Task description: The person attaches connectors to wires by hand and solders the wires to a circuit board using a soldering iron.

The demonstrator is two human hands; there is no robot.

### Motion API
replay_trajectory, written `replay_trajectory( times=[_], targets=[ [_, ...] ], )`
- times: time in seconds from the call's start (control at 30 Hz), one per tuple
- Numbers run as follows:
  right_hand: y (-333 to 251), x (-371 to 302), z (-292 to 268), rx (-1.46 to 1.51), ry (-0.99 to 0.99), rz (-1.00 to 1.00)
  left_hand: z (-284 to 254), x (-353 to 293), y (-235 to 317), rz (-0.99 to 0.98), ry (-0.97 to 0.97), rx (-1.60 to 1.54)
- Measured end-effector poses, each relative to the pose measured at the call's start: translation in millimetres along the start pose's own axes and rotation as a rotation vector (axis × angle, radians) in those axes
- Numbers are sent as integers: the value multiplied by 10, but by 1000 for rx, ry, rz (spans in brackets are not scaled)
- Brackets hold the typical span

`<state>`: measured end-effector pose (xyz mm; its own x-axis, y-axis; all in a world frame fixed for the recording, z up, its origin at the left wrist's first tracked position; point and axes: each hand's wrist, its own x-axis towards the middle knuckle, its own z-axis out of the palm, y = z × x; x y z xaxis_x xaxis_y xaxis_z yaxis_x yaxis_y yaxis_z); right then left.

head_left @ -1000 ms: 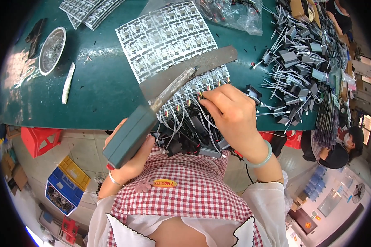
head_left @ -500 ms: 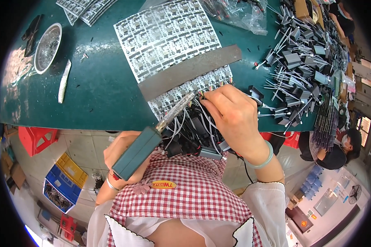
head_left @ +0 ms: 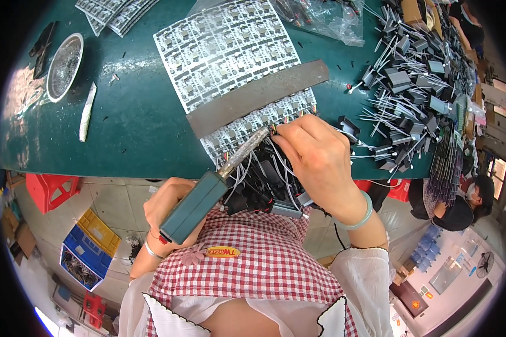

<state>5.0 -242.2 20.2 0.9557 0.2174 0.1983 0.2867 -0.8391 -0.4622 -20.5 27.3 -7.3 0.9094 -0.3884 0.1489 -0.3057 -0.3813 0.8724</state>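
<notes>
Soldering wires at the surface's near edge

My left hand [head_left: 166, 210] wraps its fingers around the soldering iron [head_left: 208, 194]; my right hand [head_left: 320, 160] pinches wires [head_left: 275, 154] against the circuit panel [head_left: 230, 50].

Teal-handled soldering iron [head_left: 208, 199] — tilted, tip on circuit-board panel [head_left: 253, 121].

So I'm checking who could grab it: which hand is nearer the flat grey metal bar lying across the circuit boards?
Right. The right hand works at the board edge just below the metal bar. The left hand is off the table, lower down, gripping the soldering iron.
</notes>
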Motion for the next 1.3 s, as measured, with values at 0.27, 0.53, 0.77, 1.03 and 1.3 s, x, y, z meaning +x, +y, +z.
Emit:
replay_trajectory(
  times=[0.27,0.53,0.77,1.03,1.3],
  targets=[
    [20,-9,12,-8,-8,-5,-33,-13,-22,85,25,47],
    [12,-5,4,-7,-7,-8,-41,-18,15,10,30,-16],
    [-11,-7,-2,-5,1,25,-36,-11,24,21,8,-1],
    [-60,-25,39,-95,-27,24,-7,-7,12,62,22,7],
    [-37,-27,29,-112,-55,5,11,-52,-20,98,36,56]
  ],
)
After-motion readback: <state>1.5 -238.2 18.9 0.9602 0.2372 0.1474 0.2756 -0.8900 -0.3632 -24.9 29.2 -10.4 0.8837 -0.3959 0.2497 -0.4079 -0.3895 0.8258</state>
